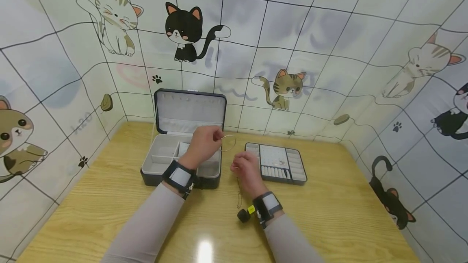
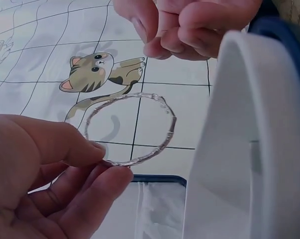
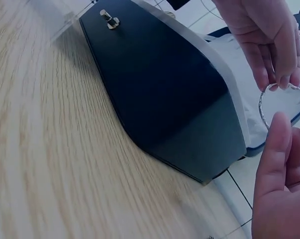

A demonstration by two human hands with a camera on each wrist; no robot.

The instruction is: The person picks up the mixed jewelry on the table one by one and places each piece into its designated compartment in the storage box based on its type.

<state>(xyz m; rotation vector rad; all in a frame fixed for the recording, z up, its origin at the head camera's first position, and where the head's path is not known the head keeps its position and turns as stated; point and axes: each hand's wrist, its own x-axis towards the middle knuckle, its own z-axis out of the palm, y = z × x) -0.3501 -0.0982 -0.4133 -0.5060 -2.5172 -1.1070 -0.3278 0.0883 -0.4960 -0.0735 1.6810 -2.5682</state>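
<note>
A thin silver bangle (image 2: 165, 142) hangs between the thumb and fingers of my left hand (image 1: 203, 145), which pinches it by its edge. Beside it is my right hand (image 1: 248, 173), its fingers loosely bent and nothing visible in them. In the left wrist view that hand's fingertips (image 2: 189, 37) are apart from the bangle. Below my left hand stands an open dark-blue jewelry box (image 1: 146, 179) with pale compartments and a raised lid (image 1: 191, 110). A lift-out jewelry tray (image 1: 297, 165) lies to the right, with ring rolls and small pieces in it.
A fine chain (image 1: 239, 198) lies on the wooden table (image 1: 347, 198) near my right wrist. Next to it is a small black object (image 1: 243, 215) with a yellow tag (image 1: 251, 209). Cat-patterned cloth (image 1: 237, 51) hangs behind the table and along its sides.
</note>
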